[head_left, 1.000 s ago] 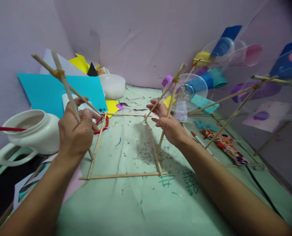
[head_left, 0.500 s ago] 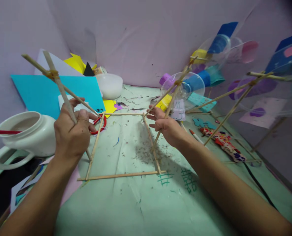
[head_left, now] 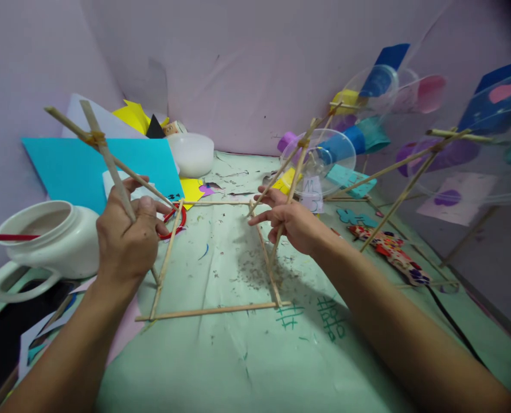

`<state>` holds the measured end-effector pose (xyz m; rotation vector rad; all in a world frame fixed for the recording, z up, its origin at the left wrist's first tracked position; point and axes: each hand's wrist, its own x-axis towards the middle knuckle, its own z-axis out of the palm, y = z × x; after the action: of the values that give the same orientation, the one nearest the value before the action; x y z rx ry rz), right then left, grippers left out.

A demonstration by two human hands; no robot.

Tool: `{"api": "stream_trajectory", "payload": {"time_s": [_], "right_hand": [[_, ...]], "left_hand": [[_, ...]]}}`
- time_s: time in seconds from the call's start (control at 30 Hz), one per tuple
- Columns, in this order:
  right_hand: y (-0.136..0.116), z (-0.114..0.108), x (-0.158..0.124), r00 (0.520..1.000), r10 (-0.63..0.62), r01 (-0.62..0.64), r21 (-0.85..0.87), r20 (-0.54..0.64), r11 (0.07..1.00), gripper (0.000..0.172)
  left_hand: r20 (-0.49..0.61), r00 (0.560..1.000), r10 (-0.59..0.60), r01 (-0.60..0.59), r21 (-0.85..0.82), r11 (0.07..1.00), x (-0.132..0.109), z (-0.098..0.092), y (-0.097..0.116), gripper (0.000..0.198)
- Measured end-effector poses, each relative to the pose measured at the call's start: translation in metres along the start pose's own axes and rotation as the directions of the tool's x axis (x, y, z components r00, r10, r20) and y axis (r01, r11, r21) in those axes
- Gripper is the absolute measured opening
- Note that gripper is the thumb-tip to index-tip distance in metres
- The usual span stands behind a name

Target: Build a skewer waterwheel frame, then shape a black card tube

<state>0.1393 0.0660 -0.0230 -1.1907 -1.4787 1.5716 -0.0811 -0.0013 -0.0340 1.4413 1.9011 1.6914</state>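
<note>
My left hand (head_left: pixel 128 229) is closed round a pair of thin wooden sticks (head_left: pixel 114 172) that cross and are bound near the top, forming an upright V-legged support. Its lower ends meet the left side of a flat rectangular stick frame (head_left: pixel 212 311) on the table. On the frame's right side, my right hand (head_left: pixel 292 222) grips a second bound pair of crossed sticks (head_left: pixel 297 172), some fingers stretched past them. That pair leans slightly, its feet near the frame's right stick (head_left: pixel 266 261). Red-handled scissors (head_left: pixel 182 223) lie partly behind the left side.
On the left are a white pot (head_left: pixel 77 235) and a blue sheet (head_left: pixel 147 163); behind stands a white bowl (head_left: pixel 192 155). To the right, another stick structure (head_left: pixel 393 166) carries clear plastic discs and coloured cups. A patterned item (head_left: pixel 395 252) lies beneath it.
The right crossed sticks have tipped and shifted left at the top, with my right hand moving slightly left. My left hand keeps its grip; the whole view has shifted slightly.
</note>
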Motion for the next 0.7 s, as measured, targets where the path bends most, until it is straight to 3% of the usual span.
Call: {"api": "stream_trajectory", "payload": {"time_s": [0.2, 0.37, 0.5, 0.6, 0.63, 0.7], "right_hand": [[-0.002, -0.012, 0.002, 0.991, -0.110, 0.102, 0.102, 0.076, 0.990, 0.059], [-0.006, -0.021, -0.002, 0.970, -0.208, 0.190, 0.143, 0.124, 0.971, 0.056], [-0.007, -0.024, -0.006, 0.964, -0.232, 0.213, 0.151, 0.126, 0.965, 0.054], [-0.005, -0.023, -0.008, 0.968, -0.216, 0.200, 0.126, 0.126, 0.972, 0.051], [-0.004, -0.022, -0.008, 0.970, -0.211, 0.197, 0.116, 0.120, 0.974, 0.050], [-0.003, -0.020, -0.010, 0.973, -0.204, 0.193, 0.105, 0.109, 0.976, 0.050]], "left_hand": [[-0.002, 1.000, 0.003, -0.003, 0.019, 1.000, 0.001, -0.005, 0.002, 0.040], [-0.136, 0.990, 0.043, -0.038, 0.039, 0.999, 0.006, -0.016, 0.012, 0.060], [-0.351, 0.924, 0.155, -0.157, 0.022, 0.987, 0.009, -0.024, 0.018, 0.071], [-0.466, 0.843, 0.268, -0.205, 0.183, 0.962, 0.007, -0.029, 0.021, 0.071], [-0.489, 0.814, 0.315, -0.208, 0.261, 0.943, 0.005, -0.031, 0.022, 0.072], [-0.437, 0.829, 0.348, -0.190, 0.366, 0.911, 0.000, -0.034, 0.023, 0.083]]}}
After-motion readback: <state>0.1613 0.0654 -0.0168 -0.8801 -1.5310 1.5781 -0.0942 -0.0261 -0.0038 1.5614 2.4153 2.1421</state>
